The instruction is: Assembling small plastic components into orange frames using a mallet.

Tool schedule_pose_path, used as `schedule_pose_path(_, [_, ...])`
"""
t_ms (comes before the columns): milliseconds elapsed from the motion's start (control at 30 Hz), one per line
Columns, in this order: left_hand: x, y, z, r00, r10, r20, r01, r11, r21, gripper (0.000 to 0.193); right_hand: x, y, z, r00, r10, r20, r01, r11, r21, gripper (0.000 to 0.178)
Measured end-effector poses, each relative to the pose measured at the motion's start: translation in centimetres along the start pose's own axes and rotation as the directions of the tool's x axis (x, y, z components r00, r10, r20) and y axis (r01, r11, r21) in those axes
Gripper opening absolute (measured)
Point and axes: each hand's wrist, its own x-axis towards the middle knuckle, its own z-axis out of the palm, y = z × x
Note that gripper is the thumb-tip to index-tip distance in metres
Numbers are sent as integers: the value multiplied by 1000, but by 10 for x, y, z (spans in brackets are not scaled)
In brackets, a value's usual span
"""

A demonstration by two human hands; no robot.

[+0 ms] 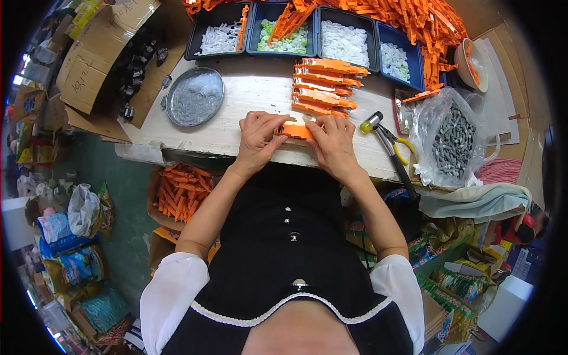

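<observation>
The left hand (259,139) and right hand (333,143) pinch opposite ends of the orange piece (296,131); best keep it level over the worktop (251,83) (contact is unclear), pressing evenly.

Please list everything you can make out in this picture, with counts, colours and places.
Held piece: one, orange, between both hands
Row pieces: several, orange, beyond the hands
Trays: four, dark, table's far side, holding small white and green parts
Heap: uncounted pieces, orange, behind the trays
Dish: one, grey, table left
Cardboard box: one, brown, far left
Hammer: one, dark handle, right of the hands
Pliers: one, yellow handles, beside hammer
Bag: one, clear, right, with grey parts
Bowl: one, pale, far right
Cloth: one, pale blue, right edge
Table: one, whitish, centre
Floor packages: many, mixed colours, both sides
Left hand: one, bare, centre
Right hand: one, bare, centre
</observation>
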Motion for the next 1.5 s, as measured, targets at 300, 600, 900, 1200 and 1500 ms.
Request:
schedule_pose_path(300, [7,0,-2,995,7,98,-11,999,38,35,-2,-1,0,1000,1,-6,-1,1000,13,31])
schedule_pose_path(600, [21,6,-9,899,184,397,-314,903,293,43,-23,40,-23,955,232,-185,-240,971,-19,30])
schedule_pose_path(900, [33,13,-11,793,183,582,-447,823,350,57,-69,93,-29,899,434,-68,-411,778,-474,29])
schedule_pose_path(1200, [43,22,-10,710,117,694,-470,813,344,52,-45,29,-67,955,296,-2,-287,929,234,18])
schedule_pose_path(1500, [42,21,-8,721,188,667,-523,779,347,58,-27,0,-67,977,196,85,-196,981,-3,22])
